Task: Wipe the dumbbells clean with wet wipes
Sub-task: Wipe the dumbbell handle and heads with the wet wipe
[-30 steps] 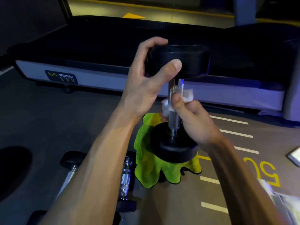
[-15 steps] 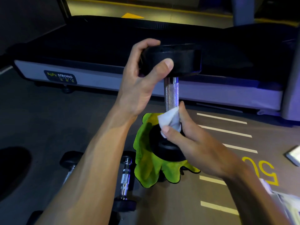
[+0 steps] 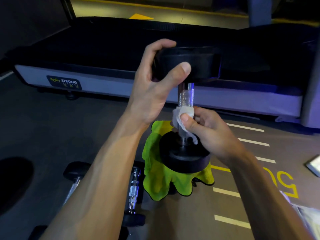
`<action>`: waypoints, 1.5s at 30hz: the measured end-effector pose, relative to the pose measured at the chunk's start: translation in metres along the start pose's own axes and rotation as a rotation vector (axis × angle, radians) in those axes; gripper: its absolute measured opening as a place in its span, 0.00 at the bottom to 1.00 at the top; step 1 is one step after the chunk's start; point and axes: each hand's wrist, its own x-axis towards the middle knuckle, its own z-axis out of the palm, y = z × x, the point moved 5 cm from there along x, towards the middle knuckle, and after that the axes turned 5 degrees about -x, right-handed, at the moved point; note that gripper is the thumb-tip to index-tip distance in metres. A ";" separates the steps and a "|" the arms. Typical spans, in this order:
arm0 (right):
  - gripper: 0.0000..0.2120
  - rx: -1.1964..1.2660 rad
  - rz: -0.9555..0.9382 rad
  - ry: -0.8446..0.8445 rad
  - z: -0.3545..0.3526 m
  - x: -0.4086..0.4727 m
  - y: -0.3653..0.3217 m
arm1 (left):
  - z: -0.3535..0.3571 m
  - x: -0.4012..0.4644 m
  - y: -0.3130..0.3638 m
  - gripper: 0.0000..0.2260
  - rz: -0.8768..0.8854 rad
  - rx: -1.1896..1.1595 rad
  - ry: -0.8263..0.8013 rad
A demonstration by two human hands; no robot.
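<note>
Mid-wipe: the right hand (image 3: 213, 134) has slid the wipe (image 3: 183, 116) back up the bar (image 3: 185, 97) from the lower head w/in half a sec, so handle cleaning continues. Fingers and thumb curl round wipe and bar. Left hand (image 3: 152, 87) clamps the dumbbell (image 3: 186, 158) top head between thumb and fingers, upright over a cloth (image 3: 161, 181).

The right hand (image 3: 209, 130) now sits a little higher on the dumbbell (image 3: 186, 96) handle than half a second ago, when it was down at the lower weight. The wet wipe (image 3: 181, 116) wraps the lower handle again, pinched under the thumb.
</note>
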 end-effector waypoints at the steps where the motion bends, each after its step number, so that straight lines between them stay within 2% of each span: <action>1: 0.15 0.078 -0.008 -0.023 -0.001 0.002 -0.001 | 0.002 0.001 0.000 0.24 0.000 0.001 0.001; 4: 0.16 0.327 0.012 -0.092 0.000 0.005 0.000 | 0.007 0.003 0.000 0.24 0.006 0.030 -0.011; 6: 0.21 0.369 0.053 -0.083 0.002 0.006 0.001 | 0.009 0.002 0.000 0.24 0.009 0.039 -0.033; 8: 0.24 0.219 0.026 -0.028 0.004 0.005 -0.003 | 0.011 0.002 0.000 0.24 0.015 0.047 -0.043; 11: 0.22 -0.179 -0.047 0.136 0.010 -0.001 -0.015 | 0.010 0.004 0.000 0.24 0.010 0.033 -0.018; 14: 0.15 -0.623 0.076 0.326 0.023 -0.009 -0.027 | 0.004 0.005 -0.001 0.24 0.001 0.029 0.020; 16: 0.13 -0.736 0.102 0.380 0.030 -0.011 -0.028 | 0.001 0.004 -0.003 0.23 -0.007 0.014 0.027; 18: 0.15 -0.591 0.053 0.367 0.028 -0.010 -0.030 | -0.003 0.003 -0.004 0.22 -0.020 -0.008 0.040; 20: 0.21 -0.313 0.019 0.304 0.020 -0.005 -0.029 | -0.005 0.002 -0.004 0.23 -0.032 -0.023 0.050; 23: 0.30 0.099 0.064 0.225 0.015 0.008 -0.030 | -0.005 0.003 -0.006 0.23 -0.040 -0.035 0.047; 25: 0.28 0.390 0.140 0.204 0.018 0.016 -0.031 | -0.004 0.003 -0.006 0.23 -0.042 -0.045 0.040; 27: 0.27 0.542 0.206 0.176 0.023 0.020 -0.030 | -0.004 0.002 -0.007 0.23 -0.043 -0.047 0.030; 30: 0.34 0.422 0.180 0.212 0.021 0.018 -0.030 | -0.002 0.001 -0.005 0.23 -0.039 -0.052 0.014; 32: 0.33 0.078 0.037 0.244 0.021 0.011 -0.034 | -0.002 0.001 -0.004 0.22 -0.036 -0.059 0.016; 34: 0.20 -0.294 -0.082 0.285 0.028 0.003 -0.036 | -0.002 0.002 -0.004 0.22 -0.038 -0.050 0.021; 36: 0.04 -0.438 -0.112 0.382 0.031 0.000 -0.037 | -0.002 0.003 -0.005 0.22 -0.042 -0.038 0.021; 38: 0.04 -0.447 -0.103 0.455 0.031 0.005 -0.043 | -0.001 0.004 -0.005 0.22 -0.033 -0.042 0.018; 41: 0.10 -0.360 -0.078 0.446 0.025 0.015 -0.044 | 0.001 0.003 -0.005 0.21 -0.032 -0.063 0.021; 45: 0.22 0.062 -0.055 0.272 0.017 0.024 -0.032 | 0.001 0.005 -0.004 0.22 -0.039 -0.041 0.041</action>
